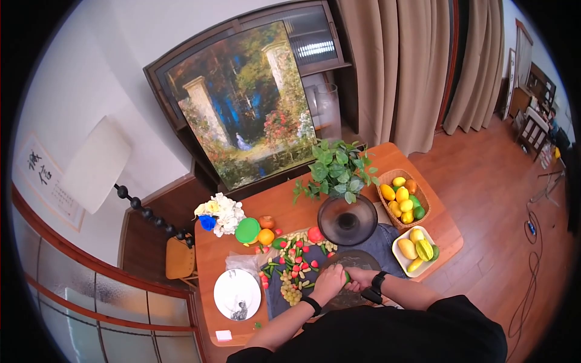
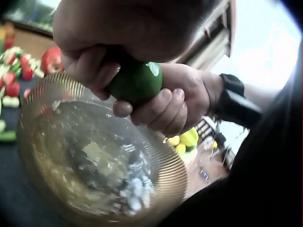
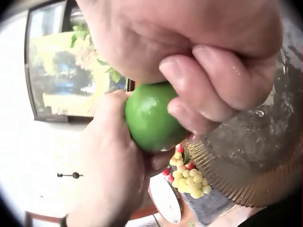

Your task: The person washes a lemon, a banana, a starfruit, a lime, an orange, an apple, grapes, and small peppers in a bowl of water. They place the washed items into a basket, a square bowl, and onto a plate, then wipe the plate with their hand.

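Observation:
Both hands grip a smooth, glossy green fruit (image 3: 154,116) between them, over a ribbed clear bowl (image 2: 168,177) of water. My left hand (image 1: 330,283) curls its fingers round one side; in the left wrist view it covers the top of the fruit. From the other side my right hand (image 1: 361,278) holds it, fingertips bent against the green skin. Water shines on the right hand's fingers in the left wrist view. Much of the fruit is hidden by the two hands.
Left of the bowl, small fruits and vegetables, with grapes (image 1: 292,295), lie on a dark cloth. A white plate (image 1: 225,296) stands farther left. Behind are a dark glass bowl (image 1: 330,233) and a leafy plant (image 1: 339,169); rightward, a fruit basket (image 1: 387,181) and cream tray (image 1: 401,257).

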Motion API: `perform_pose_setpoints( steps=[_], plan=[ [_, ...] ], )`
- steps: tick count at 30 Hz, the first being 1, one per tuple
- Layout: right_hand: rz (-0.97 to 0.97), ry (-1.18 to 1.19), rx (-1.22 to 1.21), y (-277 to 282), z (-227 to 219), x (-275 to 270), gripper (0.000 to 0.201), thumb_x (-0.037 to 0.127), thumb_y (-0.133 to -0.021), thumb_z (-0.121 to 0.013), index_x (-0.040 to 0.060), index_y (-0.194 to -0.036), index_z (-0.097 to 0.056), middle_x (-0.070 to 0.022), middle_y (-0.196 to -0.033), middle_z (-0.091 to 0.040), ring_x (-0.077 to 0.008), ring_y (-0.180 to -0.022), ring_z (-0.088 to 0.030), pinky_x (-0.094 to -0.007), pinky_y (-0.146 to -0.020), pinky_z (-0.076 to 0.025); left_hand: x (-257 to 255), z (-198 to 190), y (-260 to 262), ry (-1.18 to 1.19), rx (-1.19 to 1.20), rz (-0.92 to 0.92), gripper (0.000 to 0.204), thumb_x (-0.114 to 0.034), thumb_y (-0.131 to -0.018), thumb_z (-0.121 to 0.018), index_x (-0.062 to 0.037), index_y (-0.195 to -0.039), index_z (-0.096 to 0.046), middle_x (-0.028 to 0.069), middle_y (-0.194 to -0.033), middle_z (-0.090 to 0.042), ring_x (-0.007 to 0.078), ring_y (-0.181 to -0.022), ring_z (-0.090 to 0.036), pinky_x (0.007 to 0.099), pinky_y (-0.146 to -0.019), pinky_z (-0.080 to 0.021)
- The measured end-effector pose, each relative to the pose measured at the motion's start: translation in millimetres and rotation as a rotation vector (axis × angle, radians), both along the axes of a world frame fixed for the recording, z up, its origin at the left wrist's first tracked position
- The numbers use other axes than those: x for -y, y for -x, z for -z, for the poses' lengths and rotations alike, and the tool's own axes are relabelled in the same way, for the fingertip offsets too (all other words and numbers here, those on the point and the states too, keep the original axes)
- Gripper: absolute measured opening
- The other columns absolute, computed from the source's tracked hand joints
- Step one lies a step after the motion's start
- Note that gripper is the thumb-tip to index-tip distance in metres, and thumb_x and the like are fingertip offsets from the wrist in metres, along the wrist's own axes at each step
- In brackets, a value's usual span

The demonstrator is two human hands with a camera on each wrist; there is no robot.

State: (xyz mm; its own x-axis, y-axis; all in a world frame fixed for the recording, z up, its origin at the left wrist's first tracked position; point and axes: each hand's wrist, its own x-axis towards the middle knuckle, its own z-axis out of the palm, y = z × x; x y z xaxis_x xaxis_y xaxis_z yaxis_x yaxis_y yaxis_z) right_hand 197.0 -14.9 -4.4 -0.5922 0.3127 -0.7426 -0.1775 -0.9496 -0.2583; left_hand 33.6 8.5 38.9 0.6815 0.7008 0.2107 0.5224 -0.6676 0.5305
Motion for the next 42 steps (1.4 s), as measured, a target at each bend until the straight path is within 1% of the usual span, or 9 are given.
perform_pose_setpoints(
  steps=[5, 7, 10, 20, 25, 33, 36, 38, 42],
  plan=[
    [0.065, -0.124, 0.139, 12, -5, 7, 0.047, 0.048, -0.098, -0.03, 0.0124, -0.076, -0.05, -0.0028, -0.056, -0.049, -0.0091, -0.034, -0.036, -0.0245, -0.032, -0.028, -4, 10, 4, 0.175, -0.016, -0.077, 0.016, -0.016, -0.091, -0.051, 0.0001, -0.093, -0.052, 0.0247, -0.087, -0.061, 0.0418, -0.08, -0.063, 0.0488, -0.069, -0.052],
    [0.014, -1.045, 0.918, 22, 1, 15, 0.05, 0.043, -0.1, -0.031, 0.0057, -0.085, -0.06, -0.0182, -0.068, -0.064, -0.0287, -0.047, -0.06, -0.0404, -0.045, -0.048, -16, 31, 5, 0.277, -0.041, -0.144, 0.017, -0.015, -0.09, -0.051, 0.0017, -0.092, -0.052, 0.0253, -0.091, -0.06, 0.0423, -0.078, -0.063, 0.0479, -0.068, -0.052],
    [-0.121, -1.152, 1.227, 27, -23, 22, 0.048, 0.038, -0.102, -0.032, -0.0007, -0.096, -0.06, -0.0292, -0.08, -0.065, -0.0424, -0.075, -0.066, -0.0512, -0.072, -0.051, -33, 41, 13, 1.935, 0.265, -0.457, 0.042, -0.046, -0.101, -0.034, -0.0076, -0.1, -0.05, 0.0163, -0.074, -0.057, 0.0203, -0.041, -0.043, 0.0311, -0.036, -0.033],
    [-0.29, -1.182, 1.177, 14, 31, 15, 0.044, 0.034, -0.101, -0.036, -0.0014, -0.101, -0.063, -0.027, -0.085, -0.066, -0.0445, -0.083, -0.064, -0.0517, -0.076, -0.051, -5, 66, 16, 1.858, 0.246, -0.487, 0.054, -0.052, -0.101, -0.024, -0.0045, -0.095, -0.049, 0.0131, -0.072, -0.055, 0.0141, -0.041, -0.038, 0.0261, -0.035, -0.028],
    [-0.527, -1.252, 1.029, -11, 59, 4, 0.036, 0.027, -0.096, -0.045, -0.0018, -0.1, -0.066, -0.0273, -0.083, -0.067, -0.0436, -0.083, -0.065, -0.0511, -0.079, -0.051, -6, 126, 17, 0.354, 0.017, -0.13, 0.055, -0.049, -0.101, -0.033, 0.0001, -0.101, -0.059, 0.0128, -0.078, -0.06, 0.0187, -0.053, -0.06, 0.0305, -0.042, -0.045],
    [-0.083, -1.107, 1.591, -20, 114, 12, 0.03, 0.023, -0.088, -0.052, -0.0035, -0.093, -0.067, -0.0255, -0.083, -0.066, -0.0433, -0.088, -0.066, -0.0506, -0.084, -0.052, -7, 76, 18, 1.342, -0.2, -0.275, 0.045, -0.036, -0.095, -0.058, -0.002, -0.125, -0.052, 0.0066, -0.088, -0.061, 0.0163, -0.075, -0.06, 0.0338, -0.062, -0.053],
    [-0.352, -1.178, 0.975, -46, 146, 24, 0.03, 0.023, -0.093, -0.052, -0.0022, -0.1, -0.065, -0.0201, -0.091, -0.069, -0.0358, -0.087, -0.068, -0.0454, -0.078, -0.055, -4, 75, 16, 1.35, -0.177, -0.307, 0.044, -0.036, -0.096, -0.057, -0.0052, -0.127, -0.051, 0.0051, -0.089, -0.06, 0.0151, -0.075, -0.059, 0.0331, -0.061, -0.052],
    [0.233, -0.379, 0.266, -10, 46, 2, 0.029, 0.025, -0.098, -0.051, 0.0007, -0.102, -0.065, -0.0122, -0.096, -0.069, -0.0231, -0.082, -0.068, -0.0352, -0.072, -0.055, -7, 82, 18, 1.366, -0.161, -0.347, 0.04, -0.038, -0.098, -0.054, -0.0069, -0.123, -0.051, 0.0047, -0.087, -0.059, 0.0139, -0.074, -0.058, 0.0313, -0.058, -0.05],
    [0.005, -0.573, 0.294, 0, -15, 6, 0.031, 0.028, -0.1, -0.049, 0.0013, -0.101, -0.066, -0.0108, -0.093, -0.069, -0.0181, -0.085, -0.067, -0.0328, -0.078, -0.054, -15, 74, 17, 1.754, 0.06, -0.39, 0.039, -0.05, -0.101, -0.035, -0.0151, -0.104, -0.052, 0.0038, -0.078, -0.056, 0.0118, -0.061, -0.051, 0.0251, -0.05, -0.038]
  ],
)
